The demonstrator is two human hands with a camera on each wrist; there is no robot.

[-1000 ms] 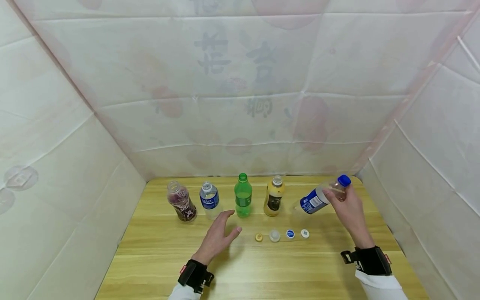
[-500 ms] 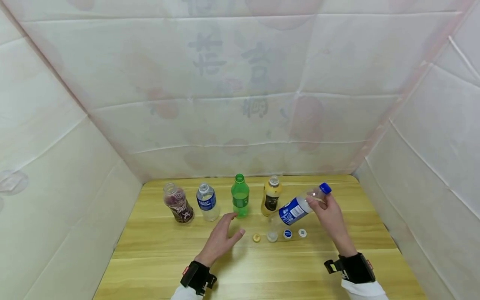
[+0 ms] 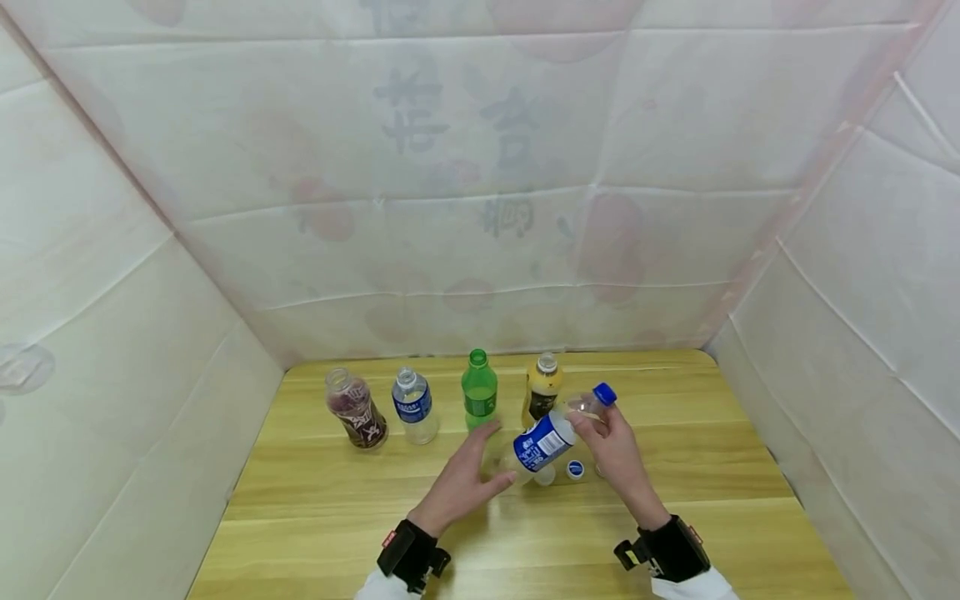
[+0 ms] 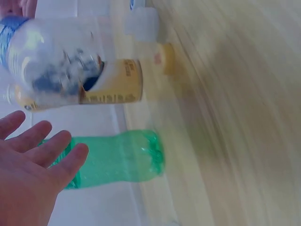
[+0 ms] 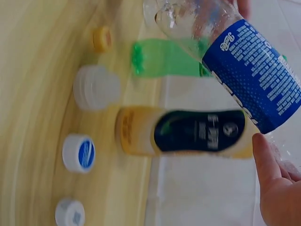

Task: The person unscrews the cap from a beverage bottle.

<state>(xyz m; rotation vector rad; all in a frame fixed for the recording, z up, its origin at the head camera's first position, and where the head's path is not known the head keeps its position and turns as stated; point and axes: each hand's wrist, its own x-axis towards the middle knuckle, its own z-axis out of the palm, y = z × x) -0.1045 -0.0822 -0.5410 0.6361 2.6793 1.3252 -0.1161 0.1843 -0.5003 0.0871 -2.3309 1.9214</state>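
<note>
My right hand [image 3: 621, 460] grips a clear plastic bottle [image 3: 542, 443] with a blue label near its neck. A blue cap [image 3: 604, 394] is on that bottle, which tilts with its base down toward the left. My left hand [image 3: 463, 485] is at the base, thumb and fingers spread. In the left wrist view the fingers [image 4: 70, 162] are extended, apart from the bottle. Behind the hands stand an uncapped green bottle [image 3: 479, 390] and an uncapped yellow bottle [image 3: 543, 382], partly hidden by the held bottle.
Left on the wooden table [image 3: 300, 517] stand an uncapped purple bottle [image 3: 357, 412] and an uncapped clear bottle [image 3: 414, 407]. Loose caps lie in front: a yellow cap [image 5: 101, 39], a translucent cap [image 5: 94, 88], a blue-and-white cap [image 3: 575, 469] and a white cap [image 5: 70, 213]. Pale sheets surround the table.
My right hand has carried the capped bottle leftward, from the table's right side to the middle. My left hand has shifted slightly right, and the bottle's base is now at its fingers.
</note>
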